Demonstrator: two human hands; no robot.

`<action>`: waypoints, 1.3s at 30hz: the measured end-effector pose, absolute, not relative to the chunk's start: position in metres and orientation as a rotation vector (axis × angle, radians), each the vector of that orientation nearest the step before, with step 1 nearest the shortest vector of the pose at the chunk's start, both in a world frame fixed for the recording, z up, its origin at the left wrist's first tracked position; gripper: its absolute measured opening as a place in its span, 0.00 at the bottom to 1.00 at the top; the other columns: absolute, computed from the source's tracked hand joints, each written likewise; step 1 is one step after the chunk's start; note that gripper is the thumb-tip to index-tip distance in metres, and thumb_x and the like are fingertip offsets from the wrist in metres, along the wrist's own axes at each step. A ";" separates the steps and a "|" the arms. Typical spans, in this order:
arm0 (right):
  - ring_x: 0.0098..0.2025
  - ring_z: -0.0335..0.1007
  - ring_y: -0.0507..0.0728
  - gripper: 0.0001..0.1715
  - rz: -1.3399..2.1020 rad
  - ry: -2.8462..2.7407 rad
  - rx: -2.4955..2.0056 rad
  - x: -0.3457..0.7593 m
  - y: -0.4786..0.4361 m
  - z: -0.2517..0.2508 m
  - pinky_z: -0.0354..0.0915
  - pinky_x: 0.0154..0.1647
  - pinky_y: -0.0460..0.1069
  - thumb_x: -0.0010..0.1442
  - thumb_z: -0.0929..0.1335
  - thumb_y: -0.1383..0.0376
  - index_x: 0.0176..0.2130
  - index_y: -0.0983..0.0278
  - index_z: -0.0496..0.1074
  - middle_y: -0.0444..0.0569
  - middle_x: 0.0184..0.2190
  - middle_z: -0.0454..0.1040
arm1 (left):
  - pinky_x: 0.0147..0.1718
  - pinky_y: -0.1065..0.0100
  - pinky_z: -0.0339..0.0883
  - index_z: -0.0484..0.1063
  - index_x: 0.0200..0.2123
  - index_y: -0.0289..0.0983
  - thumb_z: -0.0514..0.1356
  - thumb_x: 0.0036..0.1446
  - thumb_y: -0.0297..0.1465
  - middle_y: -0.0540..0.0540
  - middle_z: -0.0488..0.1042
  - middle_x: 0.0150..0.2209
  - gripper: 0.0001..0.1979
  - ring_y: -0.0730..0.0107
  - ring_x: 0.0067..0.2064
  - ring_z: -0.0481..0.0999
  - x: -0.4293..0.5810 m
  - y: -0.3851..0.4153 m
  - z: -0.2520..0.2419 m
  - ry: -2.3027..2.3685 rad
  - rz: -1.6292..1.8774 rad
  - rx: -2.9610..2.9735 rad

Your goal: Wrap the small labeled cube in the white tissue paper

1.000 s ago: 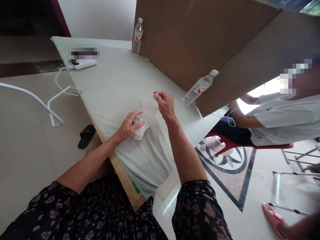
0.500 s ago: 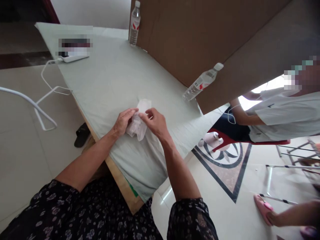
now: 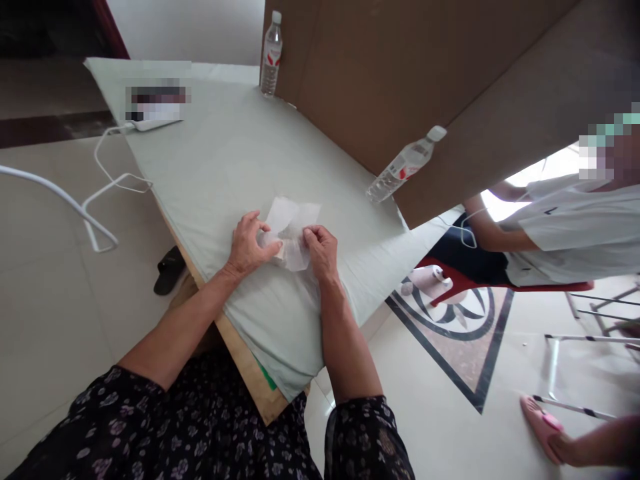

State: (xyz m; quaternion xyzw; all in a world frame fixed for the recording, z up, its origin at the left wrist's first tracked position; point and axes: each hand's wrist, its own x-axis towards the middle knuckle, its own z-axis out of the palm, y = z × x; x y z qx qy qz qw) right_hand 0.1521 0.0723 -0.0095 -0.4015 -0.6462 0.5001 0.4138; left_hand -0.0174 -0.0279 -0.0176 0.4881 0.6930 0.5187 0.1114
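Observation:
A thin, translucent white wrapper [image 3: 295,217] lies spread and creased on the cloth near the table's front corner. Something small and pale shows through its lower part, too blurred to name. At its left side, my left hand [image 3: 246,245] curves its thumb and fingers around the wrapper's edge, the thumb resting on the lower part. The right edge of the wrapper is pinched between the thumb and fingers of my right hand [image 3: 323,250].
Pale green cloth covers the table [image 3: 210,153]. One water bottle [image 3: 271,57] stands upright and another bottle [image 3: 407,165] leans right in view, both by a brown cardboard panel [image 3: 350,80]. A cabled white device [image 3: 157,123] sits far left. A person in a white shirt [image 3: 585,227] sits at right.
The wrapper has gone from bunched between my hands to spread wider and flatter. My right hand has turned and now pinches its right edge; my left thumb and fingers have moved further apart.

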 end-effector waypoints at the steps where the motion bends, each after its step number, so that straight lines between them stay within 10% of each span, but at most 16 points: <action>1: 0.27 0.65 0.52 0.14 1.262 -1.616 -1.005 0.153 0.073 -0.011 0.65 0.33 0.49 0.57 0.68 0.52 0.32 0.60 0.73 0.40 0.23 0.70 | 0.65 0.44 0.63 0.70 0.34 0.39 0.70 0.47 0.32 0.35 0.73 0.59 0.13 0.43 0.63 0.72 -0.019 -0.027 -0.018 2.036 1.527 1.404; 10: 0.26 0.66 0.52 0.15 1.029 -1.544 -1.250 0.167 0.096 -0.020 0.66 0.35 0.50 0.55 0.68 0.59 0.43 0.61 0.70 0.39 0.25 0.72 | 0.64 0.46 0.62 0.65 0.27 0.41 0.62 0.50 0.25 0.39 0.78 0.46 0.07 0.49 0.56 0.74 -0.044 -0.024 -0.014 2.532 1.468 1.086; 15: 0.35 0.72 0.53 0.16 0.606 -1.557 -1.167 0.166 0.082 -0.003 0.70 0.41 0.51 0.56 0.68 0.62 0.46 0.62 0.72 0.49 0.41 0.78 | 0.60 0.46 0.66 0.69 0.36 0.41 0.58 0.45 0.22 0.40 0.77 0.43 0.13 0.48 0.53 0.75 -0.042 -0.029 -0.008 2.611 1.504 1.055; 24: 0.33 0.74 0.52 0.06 0.341 -1.692 -0.851 0.191 0.005 0.029 0.73 0.38 0.49 0.69 0.67 0.61 0.42 0.59 0.73 0.44 0.34 0.78 | 0.46 0.56 0.72 0.72 0.33 0.41 0.58 0.60 0.35 0.46 0.79 0.32 0.06 0.58 0.39 0.78 -0.025 -0.088 0.012 2.335 1.629 1.742; 30: 0.52 0.80 0.59 0.10 0.475 -1.998 -0.724 0.198 -0.007 0.026 0.75 0.55 0.57 0.72 0.66 0.60 0.48 0.58 0.77 0.53 0.47 0.83 | 0.55 0.50 0.71 0.77 0.38 0.39 0.58 0.61 0.32 0.41 0.83 0.43 0.08 0.53 0.49 0.79 -0.022 -0.083 0.018 2.176 1.378 2.016; 34: 0.66 0.71 0.68 0.31 0.583 -2.096 -0.908 0.181 0.031 0.017 0.67 0.67 0.67 0.65 0.71 0.50 0.60 0.61 0.72 0.62 0.63 0.76 | 0.62 0.44 0.66 0.75 0.54 0.36 0.61 0.55 0.34 0.35 0.79 0.56 0.23 0.45 0.59 0.75 -0.030 -0.050 0.026 2.211 1.151 1.954; 39: 0.45 0.79 0.60 0.26 0.918 -2.073 -0.985 0.183 0.055 0.013 0.73 0.55 0.60 0.65 0.70 0.53 0.58 0.60 0.76 0.52 0.44 0.84 | 0.46 0.57 0.74 0.67 0.66 0.34 0.59 0.53 0.32 0.38 0.81 0.48 0.36 0.56 0.45 0.80 -0.043 -0.044 0.035 2.106 0.975 1.658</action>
